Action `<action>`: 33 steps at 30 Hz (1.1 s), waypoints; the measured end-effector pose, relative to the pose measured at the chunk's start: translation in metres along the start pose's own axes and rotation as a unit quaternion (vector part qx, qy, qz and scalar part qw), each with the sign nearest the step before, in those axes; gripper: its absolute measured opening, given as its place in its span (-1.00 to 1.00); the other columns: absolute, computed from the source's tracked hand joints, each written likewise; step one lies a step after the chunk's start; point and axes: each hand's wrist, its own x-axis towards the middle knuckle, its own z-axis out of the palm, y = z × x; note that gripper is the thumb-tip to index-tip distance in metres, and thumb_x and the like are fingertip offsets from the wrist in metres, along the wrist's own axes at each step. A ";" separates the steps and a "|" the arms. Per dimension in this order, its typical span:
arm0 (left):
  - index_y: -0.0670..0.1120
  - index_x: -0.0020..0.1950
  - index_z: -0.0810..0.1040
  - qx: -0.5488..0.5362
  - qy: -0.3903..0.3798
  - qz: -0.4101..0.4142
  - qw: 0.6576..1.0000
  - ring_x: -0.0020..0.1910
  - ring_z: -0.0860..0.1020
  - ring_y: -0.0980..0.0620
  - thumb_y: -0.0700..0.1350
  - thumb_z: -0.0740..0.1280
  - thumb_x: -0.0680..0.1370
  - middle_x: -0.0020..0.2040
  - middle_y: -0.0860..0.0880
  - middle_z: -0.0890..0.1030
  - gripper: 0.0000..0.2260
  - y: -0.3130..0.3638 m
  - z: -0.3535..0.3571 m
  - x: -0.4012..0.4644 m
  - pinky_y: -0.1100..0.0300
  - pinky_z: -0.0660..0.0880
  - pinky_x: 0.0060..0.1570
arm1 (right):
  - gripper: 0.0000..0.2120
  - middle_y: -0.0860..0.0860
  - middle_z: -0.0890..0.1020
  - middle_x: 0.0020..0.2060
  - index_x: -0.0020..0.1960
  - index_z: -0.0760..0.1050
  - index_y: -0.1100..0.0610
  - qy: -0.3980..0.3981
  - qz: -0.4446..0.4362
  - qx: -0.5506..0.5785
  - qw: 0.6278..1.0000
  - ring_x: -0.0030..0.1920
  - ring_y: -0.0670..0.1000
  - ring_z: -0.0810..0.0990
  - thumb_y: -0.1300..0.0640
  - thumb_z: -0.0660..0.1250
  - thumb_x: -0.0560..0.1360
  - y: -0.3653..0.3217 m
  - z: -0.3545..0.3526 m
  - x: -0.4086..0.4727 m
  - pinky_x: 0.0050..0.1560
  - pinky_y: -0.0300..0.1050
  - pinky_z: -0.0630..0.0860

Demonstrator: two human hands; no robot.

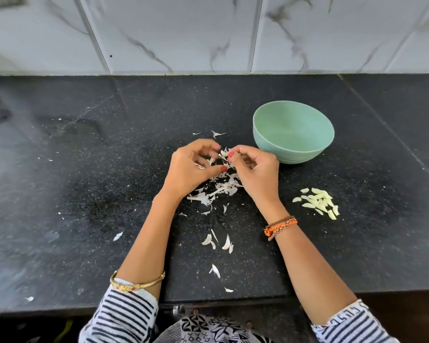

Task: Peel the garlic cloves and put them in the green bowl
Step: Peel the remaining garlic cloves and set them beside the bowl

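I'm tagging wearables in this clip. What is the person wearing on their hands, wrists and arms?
The left hand and right hand both show red-painted nails. A gold bangle sits on the left forearm, and orange and brown braided bands circle the right wrist. Both sleeves are white with dark stripes: the left sleeve and the right sleeve.

A person's bare forearms extend from black-and-white striped sleeves point(124, 315) with patterned trim; a gold bangle point(137, 283) circles the left wrist; orange and brown braided bands point(280, 225) wrap the right wrist; red polish marks the nails of the left hand point(191, 169) and right hand point(256, 169); a black-and-white geometric-print garment point(208, 329) covers the torso.
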 end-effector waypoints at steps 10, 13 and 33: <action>0.04 -0.09 0.59 -0.074 0.042 -0.003 0.996 -0.36 0.49 0.24 -0.33 0.43 0.40 -0.30 0.16 0.63 -0.73 0.005 -0.002 0.001 0.36 0.52 -0.25 | -0.86 -0.15 0.59 -0.32 -0.19 0.58 0.10 -0.033 -0.001 -0.002 0.999 -0.29 -0.15 0.56 0.32 0.35 0.45 0.004 0.002 0.003 -0.24 -0.35 0.48; 0.02 -0.14 0.60 -0.062 0.010 -0.001 0.998 -0.39 0.49 0.28 -0.33 0.43 0.40 -0.37 0.22 0.62 -0.76 0.005 -0.002 0.001 0.38 0.49 -0.26 | -0.88 -0.15 0.58 -0.32 -0.20 0.58 0.14 -0.036 -0.005 -0.003 0.999 -0.30 -0.17 0.55 0.32 0.35 0.45 0.004 0.003 0.002 -0.27 -0.40 0.43; -0.11 -0.25 0.57 -0.159 0.136 -0.103 0.972 -0.52 0.39 0.23 -0.28 0.31 0.52 -0.50 0.13 0.55 -0.83 0.006 0.013 0.000 0.37 0.36 -0.49 | -0.91 -0.15 0.50 -0.34 -0.21 0.49 0.26 0.055 -0.032 -0.027 0.998 -0.32 -0.31 0.48 0.39 0.25 0.42 0.001 0.010 -0.005 -0.29 -0.47 0.36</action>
